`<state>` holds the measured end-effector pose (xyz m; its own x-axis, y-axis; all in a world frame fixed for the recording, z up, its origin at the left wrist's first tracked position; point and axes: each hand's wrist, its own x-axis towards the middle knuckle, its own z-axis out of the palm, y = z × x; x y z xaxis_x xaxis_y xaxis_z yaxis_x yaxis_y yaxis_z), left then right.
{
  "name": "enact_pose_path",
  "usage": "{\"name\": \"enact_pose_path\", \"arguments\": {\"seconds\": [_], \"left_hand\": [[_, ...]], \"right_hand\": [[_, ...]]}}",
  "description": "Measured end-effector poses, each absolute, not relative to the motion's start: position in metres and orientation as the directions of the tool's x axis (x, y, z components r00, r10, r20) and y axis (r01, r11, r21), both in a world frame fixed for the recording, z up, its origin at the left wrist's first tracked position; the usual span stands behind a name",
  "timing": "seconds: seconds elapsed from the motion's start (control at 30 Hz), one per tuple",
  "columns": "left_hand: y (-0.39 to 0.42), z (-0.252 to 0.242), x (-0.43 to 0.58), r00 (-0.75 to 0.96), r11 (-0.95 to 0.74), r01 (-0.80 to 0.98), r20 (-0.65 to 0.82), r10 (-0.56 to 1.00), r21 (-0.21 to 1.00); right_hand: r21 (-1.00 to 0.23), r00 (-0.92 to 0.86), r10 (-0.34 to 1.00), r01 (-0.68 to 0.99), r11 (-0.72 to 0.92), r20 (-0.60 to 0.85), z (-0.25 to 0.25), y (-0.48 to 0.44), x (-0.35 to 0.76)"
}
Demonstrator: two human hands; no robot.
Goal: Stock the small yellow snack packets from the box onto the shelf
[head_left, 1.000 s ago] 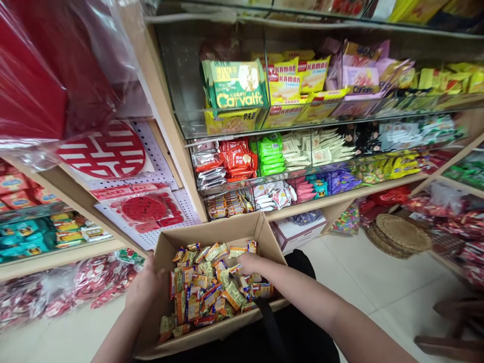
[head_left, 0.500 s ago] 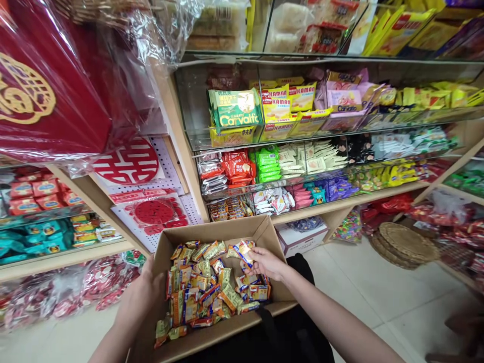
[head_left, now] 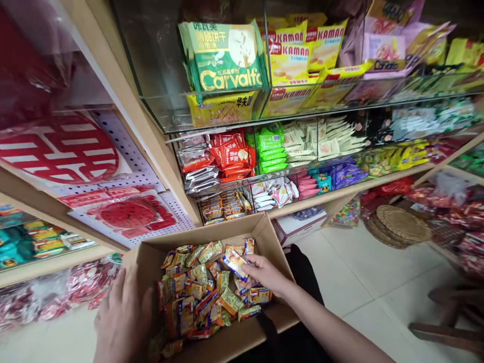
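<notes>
An open cardboard box (head_left: 270,247) stands tilted in front of me with many small wrapped snacks (head_left: 196,290) inside, in orange, blue and gold wrappers. Over the right part of the pile, my right hand (head_left: 260,275) pinches one wrapped snack (head_left: 235,263) between thumb and fingers. My left hand (head_left: 123,312) is at the box's left side, slightly blurred, its fingers stretched out. Whether it touches the cardboard I cannot tell.
Glass-fronted shelves (head_left: 223,182) rise behind the box, stocked with bagged snacks such as a green packet (head_left: 223,58). Red paper decorations (head_left: 132,212) hang at left. Woven trays (head_left: 403,224) lie on the tiled floor, and a dark wooden stool (head_left: 449,333) stands at right.
My view has moved closer to the shelves. My left hand has shifted left and down along the box, its fingers spreading. My right hand still holds a wrapped snack over the pile.
</notes>
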<state>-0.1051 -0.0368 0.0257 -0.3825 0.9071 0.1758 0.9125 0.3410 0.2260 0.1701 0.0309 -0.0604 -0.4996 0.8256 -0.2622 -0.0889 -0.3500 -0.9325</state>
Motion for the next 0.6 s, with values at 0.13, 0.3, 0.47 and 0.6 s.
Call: {"name": "enact_pose_path", "arguments": {"seconds": [0.13, 0.3, 0.47, 0.6], "left_hand": [[-0.032, 0.019, -0.063, -0.147, -0.027, 0.735, 0.198, 0.969, 0.678], [-0.012, 0.012, -0.027, 0.106, 0.298, 0.167, -0.318, 0.942, 0.94], [-0.003, 0.007, -0.02, -0.023, 0.471, -0.161, -0.481, 0.876, 0.867], [-0.002, 0.006, -0.018, -0.112, 0.434, -0.413, -0.517, 0.849, 0.801]], "right_hand": [[-0.95, -0.589, 0.761, 0.036, -0.311, -0.271, -0.043, 0.029, 0.158], [-0.965, -0.647, 0.722, 0.087, -0.248, -0.244, -0.04, 0.025, 0.15], [-0.956, -0.542, 0.81, -0.041, -0.29, -0.222, -0.043, 0.025, 0.151], [-0.931, -0.458, 0.857, -0.146, -0.336, -0.237, -0.041, 0.027, 0.149]]}}
